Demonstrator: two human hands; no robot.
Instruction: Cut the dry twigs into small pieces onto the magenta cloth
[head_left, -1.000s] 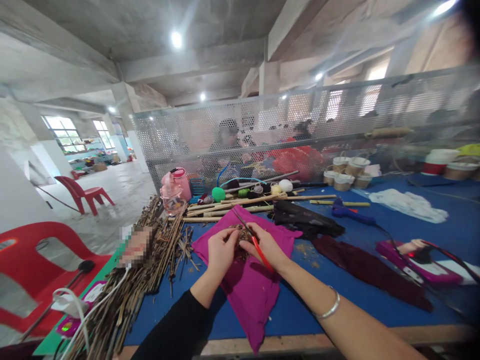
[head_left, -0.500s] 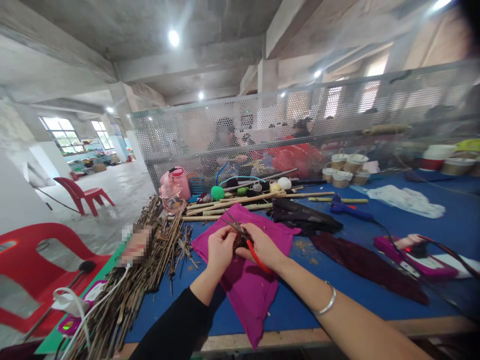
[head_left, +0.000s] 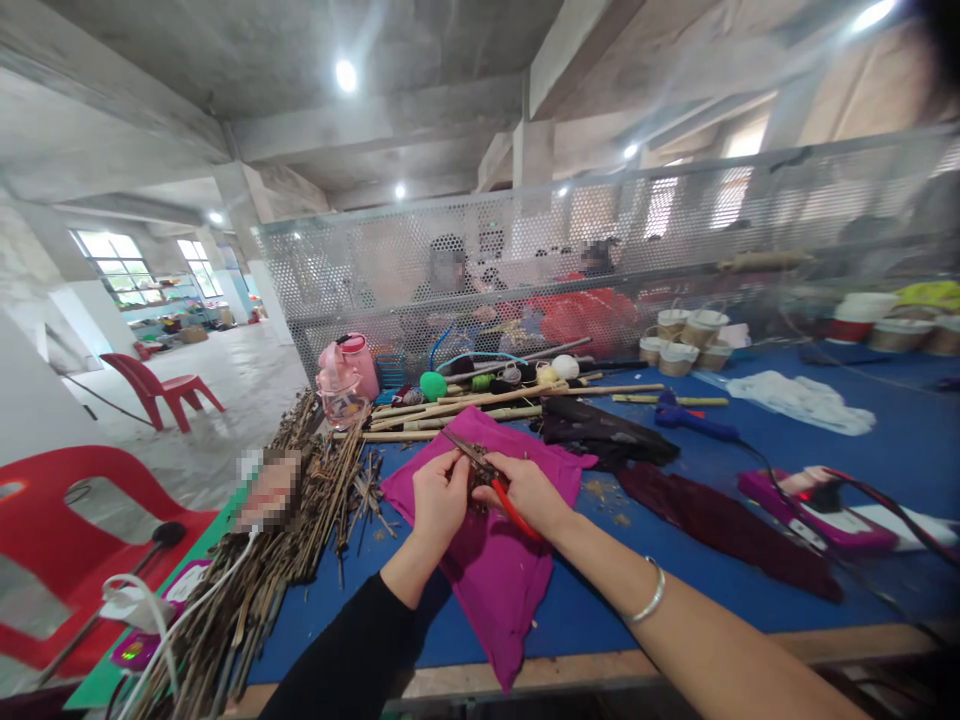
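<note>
My right hand (head_left: 526,492) is closed around a pair of scissors (head_left: 517,512) with red handles. Their dark blades point up and to the left, close together, reaching past my left fingertips. My left hand (head_left: 442,497) is closed in a pinch right beside the blades; what it holds is too small and hidden to name. Under both hands a magenta cloth (head_left: 495,590) lies spread on the blue tabletop (head_left: 592,600). Small brown bits (head_left: 480,470) show between my hands, over the cloth.
A heap of thin dry sticks (head_left: 300,540) lies on the left. Behind the cloth are bamboo poles (head_left: 450,408) and yarn balls (head_left: 433,386). Dark cloths (head_left: 720,520), a blue glue gun (head_left: 694,418) and a power strip (head_left: 817,515) lie right. A perforated metal screen (head_left: 360,270) stands behind.
The scissor blades were spread apart and are now closer together. More brown bits show between my hands. Both hands stay in nearly the same place over the cloth.
</note>
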